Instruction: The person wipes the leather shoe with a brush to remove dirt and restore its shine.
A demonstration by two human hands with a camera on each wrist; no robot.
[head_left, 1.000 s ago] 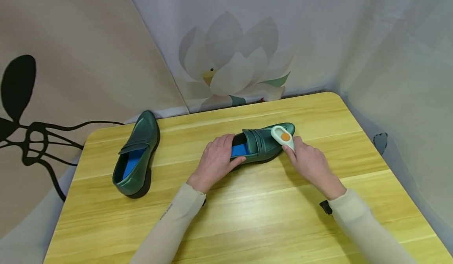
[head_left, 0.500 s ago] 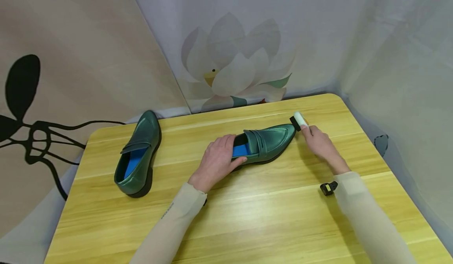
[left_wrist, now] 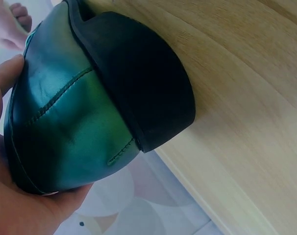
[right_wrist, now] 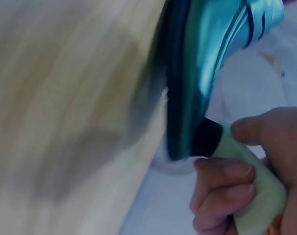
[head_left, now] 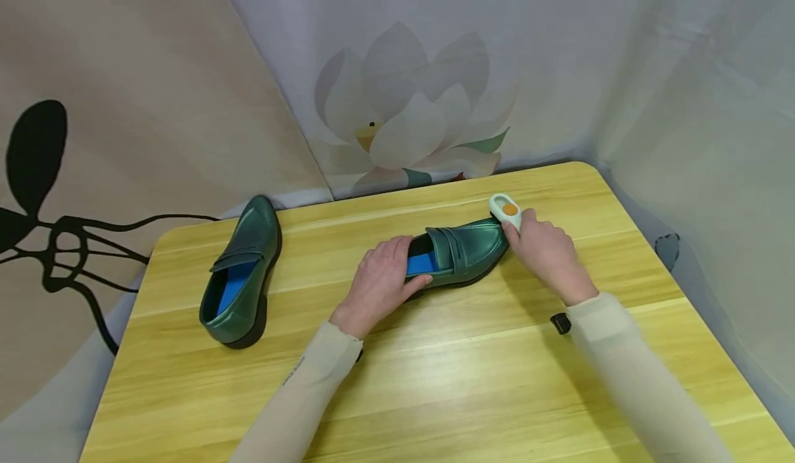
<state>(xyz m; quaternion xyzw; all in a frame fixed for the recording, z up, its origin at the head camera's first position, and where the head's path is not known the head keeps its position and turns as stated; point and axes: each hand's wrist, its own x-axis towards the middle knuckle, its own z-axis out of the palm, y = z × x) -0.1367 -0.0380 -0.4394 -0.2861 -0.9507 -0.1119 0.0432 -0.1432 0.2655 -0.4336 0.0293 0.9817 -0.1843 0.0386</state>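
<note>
A green penny loafer (head_left: pixel 478 248) with a blue insole lies on the table, toe to the right. My left hand (head_left: pixel 380 280) grips its heel end; the left wrist view has the thumb and fingers on either side of the shoe's back (left_wrist: pixel 77 122). In my right hand (head_left: pixel 549 252) is a shoe brush (head_left: pixel 504 209) with a pale handle and an orange spot. Its black head (right_wrist: pixel 207 137) touches the toe tip in the right wrist view. Fingers and thumb curl round the handle (right_wrist: pixel 259 196).
The matching green loafer (head_left: pixel 245 266) stands at the table's left, toe pointing away. Printed curtains (head_left: pixel 410 90) hang behind the wooden table (head_left: pixel 435 380) and to its right.
The right hand has moved the brush from the loafer's upper to beyond the toe tip, then slightly back left, turning it on the way. The left hand and both shoes stay put.
</note>
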